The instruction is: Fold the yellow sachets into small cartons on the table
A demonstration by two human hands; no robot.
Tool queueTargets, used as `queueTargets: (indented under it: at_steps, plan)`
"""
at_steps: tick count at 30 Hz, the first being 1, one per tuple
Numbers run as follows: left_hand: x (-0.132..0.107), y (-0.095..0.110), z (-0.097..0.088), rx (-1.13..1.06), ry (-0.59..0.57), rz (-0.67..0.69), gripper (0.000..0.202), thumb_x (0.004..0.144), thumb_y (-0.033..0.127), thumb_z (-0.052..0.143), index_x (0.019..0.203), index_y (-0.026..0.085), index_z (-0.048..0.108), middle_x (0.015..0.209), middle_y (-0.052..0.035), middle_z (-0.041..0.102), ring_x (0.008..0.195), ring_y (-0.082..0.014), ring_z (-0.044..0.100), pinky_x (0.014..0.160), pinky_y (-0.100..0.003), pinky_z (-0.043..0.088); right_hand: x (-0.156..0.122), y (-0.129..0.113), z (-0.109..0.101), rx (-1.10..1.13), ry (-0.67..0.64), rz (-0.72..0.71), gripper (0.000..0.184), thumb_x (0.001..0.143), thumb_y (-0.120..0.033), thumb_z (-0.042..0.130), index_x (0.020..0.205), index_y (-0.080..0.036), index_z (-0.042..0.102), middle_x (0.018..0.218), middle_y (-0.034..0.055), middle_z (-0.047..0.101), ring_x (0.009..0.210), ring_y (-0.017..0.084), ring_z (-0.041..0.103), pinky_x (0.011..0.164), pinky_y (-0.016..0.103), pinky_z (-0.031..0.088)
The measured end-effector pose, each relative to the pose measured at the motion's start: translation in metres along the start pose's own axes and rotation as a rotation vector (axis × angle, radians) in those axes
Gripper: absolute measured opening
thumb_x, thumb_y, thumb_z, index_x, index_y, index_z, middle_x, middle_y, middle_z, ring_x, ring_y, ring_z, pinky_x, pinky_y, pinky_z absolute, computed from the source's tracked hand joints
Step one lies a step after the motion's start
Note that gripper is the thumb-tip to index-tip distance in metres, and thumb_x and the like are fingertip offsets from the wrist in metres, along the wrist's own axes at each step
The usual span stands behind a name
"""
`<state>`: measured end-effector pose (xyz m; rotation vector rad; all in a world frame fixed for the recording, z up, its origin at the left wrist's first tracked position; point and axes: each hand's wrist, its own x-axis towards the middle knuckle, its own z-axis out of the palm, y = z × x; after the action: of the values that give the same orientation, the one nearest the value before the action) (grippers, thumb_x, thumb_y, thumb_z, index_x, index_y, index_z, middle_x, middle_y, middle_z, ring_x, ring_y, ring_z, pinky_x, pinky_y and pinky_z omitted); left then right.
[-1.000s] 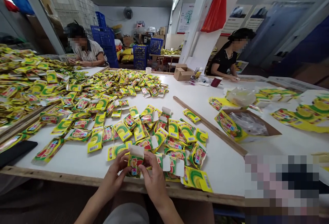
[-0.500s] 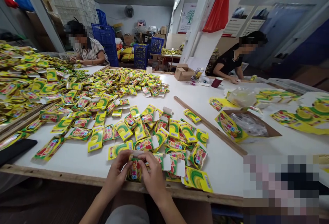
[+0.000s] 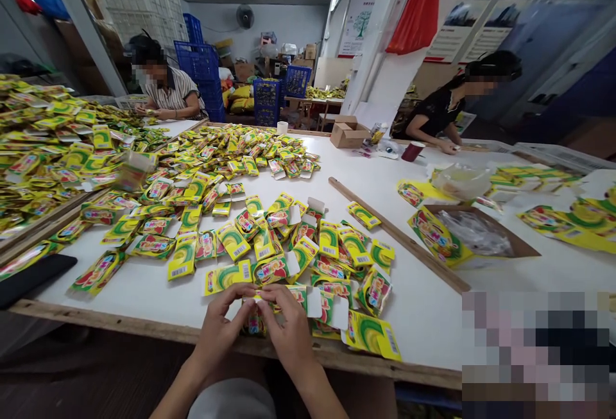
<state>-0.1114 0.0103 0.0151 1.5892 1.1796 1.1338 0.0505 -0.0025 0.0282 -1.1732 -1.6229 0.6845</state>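
At the near edge of the table my left hand [image 3: 220, 321] and my right hand [image 3: 285, 317] pinch a small printed carton [image 3: 253, 324] between them. Its top faces up under my fingertips and thumbs, which press together at its upper edge. Most of the carton is hidden by my hands. Around them lie several similar yellow and green cartons, among them one with a barcode [image 3: 227, 277] just beyond my left hand. Some cartons to the right, like the one with a raised white flap [image 3: 326, 307], have open ends.
A large heap of cartons [image 3: 52, 130] fills the left side. A wooden strip [image 3: 394, 230] crosses the white table [image 3: 423, 316]. Right of it stands an open box with clear plastic [image 3: 469, 233]. A black phone-like object [image 3: 38, 280] lies left. Two people work across the table.
The white flap at the carton's top has been folded down under my fingers. A blurred carton now appears in the air above the left heap. The view has shifted slightly.
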Motion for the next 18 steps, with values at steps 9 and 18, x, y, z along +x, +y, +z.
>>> queueTargets:
  at_steps: [9,18]
  plan:
    - [0.007,-0.001,0.004,-0.022,0.076,-0.030,0.014,0.086,0.032,0.063,0.092,0.020,0.066,0.091,-0.0037,0.071,0.086,-0.0195,0.066,0.079,-0.028,0.052,0.008,-0.002,0.003,-0.063,0.005,0.115,0.008,0.091,-0.020,0.054,0.086,-0.021,0.059,0.085,0.0020,0.066,0.082,0.018,0.063,0.073,0.027,0.046]
    - [0.001,-0.011,0.000,0.024,0.046,0.071,0.013,0.086,0.027,0.062,0.096,0.023,0.070,0.101,-0.0050,0.071,0.100,-0.0224,0.065,0.089,-0.032,0.051,0.000,0.004,-0.001,0.001,-0.003,0.010,0.007,0.089,-0.017,0.056,0.089,-0.021,0.062,0.089,0.0035,0.067,0.088,0.019,0.064,0.078,0.028,0.049]
